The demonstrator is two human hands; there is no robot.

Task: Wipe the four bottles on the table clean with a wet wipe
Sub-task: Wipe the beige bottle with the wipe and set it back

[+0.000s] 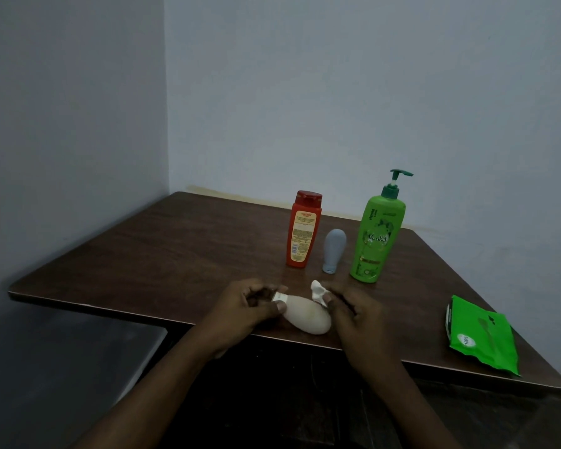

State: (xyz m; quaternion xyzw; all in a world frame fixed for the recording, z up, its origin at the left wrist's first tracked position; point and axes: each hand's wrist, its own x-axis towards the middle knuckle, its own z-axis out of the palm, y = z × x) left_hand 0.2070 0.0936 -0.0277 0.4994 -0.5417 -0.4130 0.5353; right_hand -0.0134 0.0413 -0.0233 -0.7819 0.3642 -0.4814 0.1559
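A small beige bottle (308, 315) lies tilted near the table's front edge, its white cap end gripped by my left hand (250, 307). My right hand (353, 312) holds a crumpled white wet wipe (318, 292) against the bottle's upper right side. Behind them stand an orange-red bottle (303, 230), a small grey-blue bottle (333, 251) resting cap down, and a tall green pump bottle (378, 236).
The dark brown wooden table (162, 254) fills a corner between two pale walls. A green pack of wet wipes (481, 335) lies at the front right, near the table's edge. A dark gap drops off below the front edge.
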